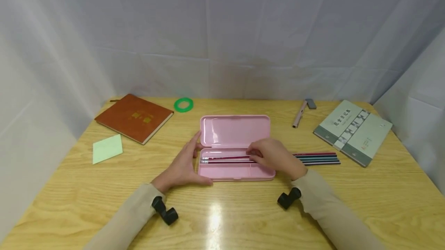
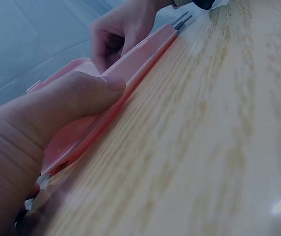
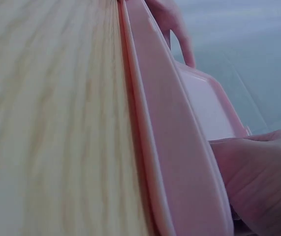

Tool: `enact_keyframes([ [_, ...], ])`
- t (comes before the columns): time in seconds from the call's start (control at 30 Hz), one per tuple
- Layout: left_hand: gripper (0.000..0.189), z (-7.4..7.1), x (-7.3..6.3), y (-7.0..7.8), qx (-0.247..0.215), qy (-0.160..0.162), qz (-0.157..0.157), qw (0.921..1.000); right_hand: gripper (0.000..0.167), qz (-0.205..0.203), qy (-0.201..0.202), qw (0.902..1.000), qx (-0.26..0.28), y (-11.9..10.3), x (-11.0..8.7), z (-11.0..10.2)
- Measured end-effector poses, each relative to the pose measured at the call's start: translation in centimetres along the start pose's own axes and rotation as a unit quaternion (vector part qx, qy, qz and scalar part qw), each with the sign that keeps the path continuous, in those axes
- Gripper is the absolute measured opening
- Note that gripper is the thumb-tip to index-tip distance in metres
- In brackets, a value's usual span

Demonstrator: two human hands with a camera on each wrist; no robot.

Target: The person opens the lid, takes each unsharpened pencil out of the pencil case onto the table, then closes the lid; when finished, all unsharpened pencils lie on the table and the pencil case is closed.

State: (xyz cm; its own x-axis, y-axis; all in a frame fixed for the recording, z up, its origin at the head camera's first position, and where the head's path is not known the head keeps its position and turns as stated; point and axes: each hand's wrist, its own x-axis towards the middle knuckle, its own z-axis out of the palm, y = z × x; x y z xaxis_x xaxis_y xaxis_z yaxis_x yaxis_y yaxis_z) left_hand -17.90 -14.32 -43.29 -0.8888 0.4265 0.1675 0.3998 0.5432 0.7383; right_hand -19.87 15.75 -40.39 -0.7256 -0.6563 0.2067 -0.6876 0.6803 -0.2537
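Note:
A pink pencil case (image 1: 226,172) lies with its lid (image 1: 236,131) raised at the back. My left hand (image 1: 182,165) grips its left end, thumb along the front wall and fingers toward the back. Inside the rear compartment lie dark red pencils (image 1: 222,161), their silver ends to the left. My right hand (image 1: 274,157) reaches into the case from the right and pinches a pencil; the fingertips are partly hidden. In the right wrist view the case's front wall (image 3: 170,118) hides the pencils. Several more pencils (image 1: 320,159) lie to the right, partly behind the right hand.
At the left are a brown notebook (image 1: 135,118) and a pale green paper pad (image 1: 107,149). A green tape ring (image 1: 183,105) lies at the back. Toward the right are a pink pen (image 1: 299,114), a grey eraser (image 1: 311,104) and a grey-green notebook (image 1: 352,132).

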Motion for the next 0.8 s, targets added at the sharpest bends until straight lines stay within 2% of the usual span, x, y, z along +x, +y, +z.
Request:
enact_keyframes([
  [0.1, 0.143, 0.0, 0.0, 0.1, -0.002, -0.001, -0.001, 1.0, 0.006, -0.015, 0.004, 0.9999, -0.004, -0.5, 0.5, 0.1],
  [0.17, 0.143, 0.0, 0.0, 0.1, -0.001, -0.002, -0.004, 1.0, 0.006, -0.009, 0.003, 1.0, 0.001, -0.6, 0.6, 0.1],
  [0.27, 0.143, 0.0, 0.0, 0.0, 0.0, -0.001, -0.005, 1.0, 0.006, 0.022, 0.003, 0.9997, 0.014, -0.6, 0.3, -0.3],
  [0.37, 0.144, 0.1, 0.1, 0.0, 0.001, -0.001, -0.006, 1.0, 0.006, 0.059, 0.012, 0.9973, 0.042, 0.0, -1.1, -1.3],
  [0.53, 0.144, 0.2, 0.1, 0.1, 0.0, 0.0, -0.005, 1.0, 0.004, 0.094, 0.039, 0.9925, 0.068, 1.8, -5.1, -2.9],
  [0.8, 0.144, 0.0, 0.0, -0.1, 0.005, 0.003, -0.007, 1.0, 0.004, 0.113, 0.121, 0.9854, 0.042, 5.2, -12.6, -3.7],
])
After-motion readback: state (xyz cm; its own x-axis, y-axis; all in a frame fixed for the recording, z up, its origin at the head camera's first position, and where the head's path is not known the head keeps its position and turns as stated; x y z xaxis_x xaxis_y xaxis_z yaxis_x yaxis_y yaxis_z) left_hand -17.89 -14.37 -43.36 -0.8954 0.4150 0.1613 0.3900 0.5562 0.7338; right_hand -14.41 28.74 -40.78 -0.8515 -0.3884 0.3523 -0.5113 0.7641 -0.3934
